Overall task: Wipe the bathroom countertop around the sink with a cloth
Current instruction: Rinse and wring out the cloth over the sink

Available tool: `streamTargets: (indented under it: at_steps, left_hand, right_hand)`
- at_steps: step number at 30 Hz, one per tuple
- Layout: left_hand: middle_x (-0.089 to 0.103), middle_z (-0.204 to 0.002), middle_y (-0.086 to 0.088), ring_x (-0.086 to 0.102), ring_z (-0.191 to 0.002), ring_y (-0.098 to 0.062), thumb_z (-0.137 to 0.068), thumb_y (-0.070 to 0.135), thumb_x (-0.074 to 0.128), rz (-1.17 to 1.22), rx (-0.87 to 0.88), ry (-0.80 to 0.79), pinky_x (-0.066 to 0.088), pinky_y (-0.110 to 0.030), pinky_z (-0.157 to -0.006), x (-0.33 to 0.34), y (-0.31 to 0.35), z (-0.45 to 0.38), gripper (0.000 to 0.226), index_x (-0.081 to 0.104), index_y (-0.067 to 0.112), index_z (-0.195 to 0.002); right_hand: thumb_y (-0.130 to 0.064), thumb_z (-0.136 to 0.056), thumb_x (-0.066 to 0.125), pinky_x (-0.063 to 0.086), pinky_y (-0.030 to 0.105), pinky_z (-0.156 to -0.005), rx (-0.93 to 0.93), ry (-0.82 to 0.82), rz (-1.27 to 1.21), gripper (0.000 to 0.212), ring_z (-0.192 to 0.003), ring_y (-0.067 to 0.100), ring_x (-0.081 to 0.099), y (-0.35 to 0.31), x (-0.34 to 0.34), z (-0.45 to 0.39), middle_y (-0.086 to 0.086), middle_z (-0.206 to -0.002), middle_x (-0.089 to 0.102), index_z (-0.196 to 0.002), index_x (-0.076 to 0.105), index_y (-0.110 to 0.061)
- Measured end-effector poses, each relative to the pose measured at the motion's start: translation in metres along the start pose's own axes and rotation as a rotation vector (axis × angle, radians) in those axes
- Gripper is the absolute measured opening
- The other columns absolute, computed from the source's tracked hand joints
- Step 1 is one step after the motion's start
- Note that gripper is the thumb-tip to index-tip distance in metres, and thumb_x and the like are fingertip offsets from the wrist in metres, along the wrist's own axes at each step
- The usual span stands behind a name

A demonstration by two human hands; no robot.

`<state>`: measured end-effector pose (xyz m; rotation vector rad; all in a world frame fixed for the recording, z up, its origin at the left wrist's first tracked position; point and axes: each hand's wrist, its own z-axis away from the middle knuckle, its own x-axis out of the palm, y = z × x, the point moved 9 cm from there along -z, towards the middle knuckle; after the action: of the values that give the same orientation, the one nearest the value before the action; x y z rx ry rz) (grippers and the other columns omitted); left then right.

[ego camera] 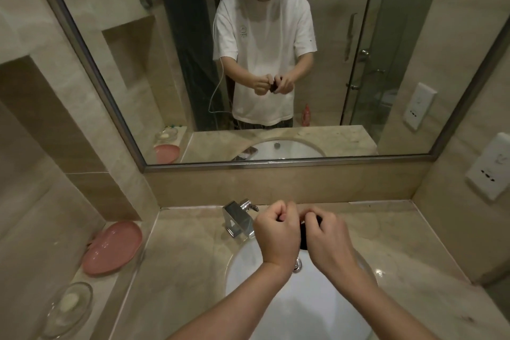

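A small dark cloth [303,234] hangs bunched between my two hands above the white sink [248,284]. My left hand [277,234] is curled into a fist and grips the cloth's left end. My right hand [327,237] pinches the right end with curled fingers. Most of the cloth is hidden behind my hands. The beige marble countertop [179,257] runs around the sink on the left, back and right.
A chrome faucet [240,219] stands behind the sink, just left of my hands. On a side ledge at left sit a pink dish [113,247] and a glass soap dish [69,306]. A large mirror [276,63] covers the back wall; a wall socket [488,168] is at right.
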<state>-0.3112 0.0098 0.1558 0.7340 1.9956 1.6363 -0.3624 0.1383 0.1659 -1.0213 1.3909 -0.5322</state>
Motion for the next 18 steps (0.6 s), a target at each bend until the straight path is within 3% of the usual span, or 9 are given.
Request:
streamTargets:
  at_steps: [3, 6, 12, 15, 17, 18]
  left_hand:
    - [0.018, -0.050, 0.007, 0.020, -0.052, -0.010, -0.079, 0.013, 0.055, -0.145, 0.130, -0.054, 0.020, -0.030, -0.049, 0.000, -0.018, 0.006, 0.041, 0.022, 0.015, -0.055]
    - [0.018, -0.049, 0.007, 0.019, -0.049, -0.008, -0.080, 0.014, 0.052, -0.203, 0.222, -0.085, 0.018, -0.025, -0.048, 0.000, -0.027, 0.011, 0.039, 0.022, 0.018, -0.056]
    - [0.020, -0.050, 0.007, 0.022, -0.048, -0.010, -0.080, 0.010, 0.052, -0.318, 0.510, -0.114, 0.024, -0.033, -0.042, 0.015, -0.008, 0.013, 0.042, 0.017, 0.024, -0.060]
    - [0.024, -0.049, 0.006, 0.026, -0.046, -0.015, -0.079, 0.009, 0.053, -0.321, 0.561, -0.095, 0.025, -0.034, -0.042, 0.011, -0.015, 0.015, 0.043, 0.019, 0.024, -0.059]
    - [0.024, -0.049, 0.006, 0.026, -0.047, -0.013, -0.082, 0.013, 0.053, -0.355, 0.408, -0.032, 0.026, -0.035, -0.045, 0.005, -0.022, 0.007, 0.043, 0.020, 0.023, -0.057]
    - [0.027, -0.049, 0.007, 0.027, -0.049, -0.011, -0.086, 0.017, 0.056, -0.351, 0.225, -0.024, 0.027, -0.033, -0.048, 0.004, -0.030, 0.002, 0.044, 0.024, 0.021, -0.056]
  right_hand:
    - [-0.022, -0.088, 0.044, 0.037, 0.033, -0.050, 0.226, -0.231, 0.066, 0.040, -0.047, 0.016, 0.046, 0.034, 0.029, 0.006, 0.004, -0.047, 0.058, -0.049, 0.047, -0.011]
    - [-0.027, -0.084, 0.044, 0.034, 0.027, -0.053, 0.344, -0.465, -0.052, 0.035, -0.048, 0.017, 0.044, 0.051, 0.054, 0.017, 0.008, -0.050, 0.056, -0.052, 0.047, -0.013]
    - [-0.018, -0.093, 0.036, 0.021, 0.022, -0.044, 0.553, -0.598, -0.211, 0.037, -0.040, 0.010, 0.030, 0.060, 0.057, 0.032, 0.000, -0.048, 0.046, -0.056, 0.042, -0.016]
    - [-0.021, -0.092, 0.040, 0.029, 0.025, -0.048, 0.478, -0.548, -0.169, 0.037, -0.044, 0.013, 0.038, 0.058, 0.055, 0.027, 0.001, -0.049, 0.050, -0.056, 0.045, -0.013]
    - [-0.028, -0.092, 0.043, 0.036, 0.029, -0.054, 0.250, -0.379, 0.005, 0.037, -0.051, 0.018, 0.049, 0.048, 0.045, 0.012, -0.002, -0.053, 0.059, -0.060, 0.053, -0.014]
    - [-0.028, -0.093, 0.043, 0.038, 0.032, -0.055, 0.116, -0.295, 0.143, 0.034, -0.056, 0.019, 0.053, 0.040, 0.037, 0.006, -0.001, -0.057, 0.063, -0.064, 0.055, -0.016]
